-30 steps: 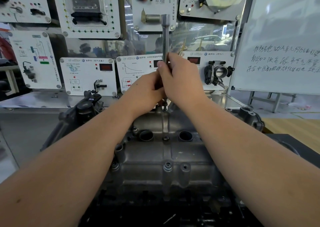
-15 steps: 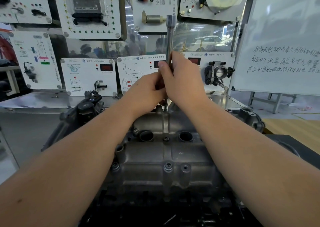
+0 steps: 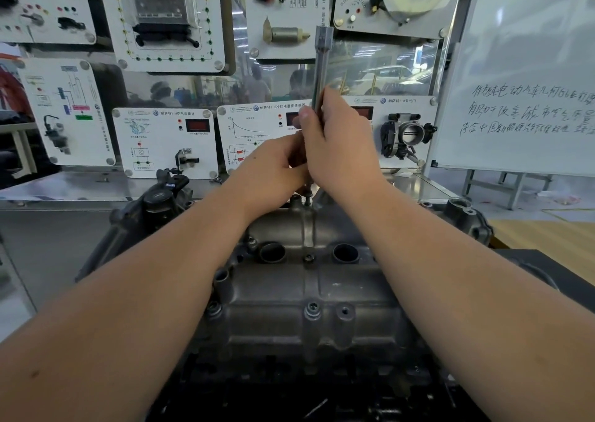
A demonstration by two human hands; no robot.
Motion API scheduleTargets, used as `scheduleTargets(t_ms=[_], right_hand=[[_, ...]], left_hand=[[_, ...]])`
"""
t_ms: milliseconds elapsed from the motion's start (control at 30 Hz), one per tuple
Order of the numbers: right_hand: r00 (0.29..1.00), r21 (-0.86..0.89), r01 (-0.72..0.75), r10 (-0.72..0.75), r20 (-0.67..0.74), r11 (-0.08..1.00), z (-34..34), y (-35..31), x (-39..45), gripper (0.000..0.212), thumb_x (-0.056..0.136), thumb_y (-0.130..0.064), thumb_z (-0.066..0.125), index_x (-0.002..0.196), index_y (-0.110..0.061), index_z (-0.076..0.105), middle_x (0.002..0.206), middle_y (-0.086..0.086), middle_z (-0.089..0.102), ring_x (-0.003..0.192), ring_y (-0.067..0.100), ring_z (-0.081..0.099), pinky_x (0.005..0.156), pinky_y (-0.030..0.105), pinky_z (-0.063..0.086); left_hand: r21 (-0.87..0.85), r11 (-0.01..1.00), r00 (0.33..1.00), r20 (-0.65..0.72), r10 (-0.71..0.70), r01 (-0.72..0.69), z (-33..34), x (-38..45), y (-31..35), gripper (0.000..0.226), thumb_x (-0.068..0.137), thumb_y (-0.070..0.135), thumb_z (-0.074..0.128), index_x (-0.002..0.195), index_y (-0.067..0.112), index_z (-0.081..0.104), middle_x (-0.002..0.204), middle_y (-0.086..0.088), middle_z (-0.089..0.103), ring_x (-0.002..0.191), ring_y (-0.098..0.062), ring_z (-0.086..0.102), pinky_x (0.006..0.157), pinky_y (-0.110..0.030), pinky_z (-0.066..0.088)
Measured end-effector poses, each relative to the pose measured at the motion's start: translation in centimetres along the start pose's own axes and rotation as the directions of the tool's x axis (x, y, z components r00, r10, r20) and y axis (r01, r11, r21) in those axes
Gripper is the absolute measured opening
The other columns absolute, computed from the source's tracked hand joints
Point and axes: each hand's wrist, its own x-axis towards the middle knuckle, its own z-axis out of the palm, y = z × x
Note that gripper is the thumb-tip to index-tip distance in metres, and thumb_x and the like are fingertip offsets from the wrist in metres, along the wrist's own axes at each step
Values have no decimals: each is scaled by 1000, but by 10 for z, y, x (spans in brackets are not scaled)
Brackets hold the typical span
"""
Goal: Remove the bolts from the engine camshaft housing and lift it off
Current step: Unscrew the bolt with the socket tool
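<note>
Dull grey camshaft housing [image 3: 309, 289], shiny silver wrench [image 3: 322, 67], white whiteboard [image 3: 531, 51] with black handwriting.

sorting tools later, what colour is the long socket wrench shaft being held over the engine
Shiny silver metal; the socket wrench shaft shows best in the head view.

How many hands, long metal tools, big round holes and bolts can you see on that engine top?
Hands: 2, left hand and right hand
Long metal tool: 1
Big round holes: 2
Bolts plainly seen in the housing: 2
Total: 7
</note>
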Motion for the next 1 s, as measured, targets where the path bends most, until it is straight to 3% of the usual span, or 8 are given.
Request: scheduleTargets(t_ms=[67,167,267,433,567,733,800,1000], right_hand=[[1000,10,-10,10,18,1000,1,0,1,24,107,-25,43,83,-23,41,78,0,62,70,11,57,55,21,40],[997,76,-46,42,60,996,2,-1,2,27,107,-26,39,124,-7,50,102,7,71,93,20,66,72,32,49],[998,91,-26,21,57,995,2,-3,-1,45,105,-33,46,144,-11,42,94,-3,68,85,13,62,69,25,42],[1000,12,11,-11,20,1000,0,-2,-2,17,103,-28,52,115,-18,60,88,0,71,84,18,64,64,25,42],[1000,-42,10,-10,4,999,1,0,1,15,105,-23,44,91,-18,46,87,5,68,72,13,58,52,13,36],[999,50,-9,7,37,999,1,-2,-1,33,105,-25,45,137,-17,47,97,3,72,85,19,66,65,27,47],[1000,56,7,-8,23,998,1,-3,-3,42,102,-32,52,142,-20,45,92,-2,70,79,14,63,61,19,44],[999,-41,28,-30,-28,999,0,2,0,19,104,-27,48,90,-14,51,77,-1,62,72,18,55,57,24,36]], left_hand=[[-51,999,1000,15,-16,17,1,-1,1,18,83,31,54,93,28,69,86,-1,76,86,-23,73,79,-41,58],[-83,996,999,28,-31,33,1,-1,2,18,81,28,54,91,28,69,86,-2,76,84,-23,72,65,-26,53],[-51,998,1000,6,-26,26,-1,0,1,16,79,25,59,91,27,69,83,-2,76,80,-22,74,66,-34,55],[4,1000,1000,-24,-16,16,-2,1,0,21,86,13,64,106,17,68,92,-5,75,86,-27,72,88,-53,56],[-26,1000,1000,-26,-14,14,1,1,-2,16,100,15,53,101,17,69,86,-5,75,85,-26,73,70,-28,58],[16,1000,1000,-13,-15,15,0,0,0,22,100,16,52,93,29,69,83,2,77,81,-17,75,70,-38,57],[34,999,1000,-16,-13,13,-2,1,-1,18,97,13,55,97,23,70,83,-2,76,81,-20,74,74,-43,58],[39,999,1000,-16,-12,13,1,-1,1,22,92,28,55,98,12,68,85,-7,75,83,-29,72,84,-55,56]])
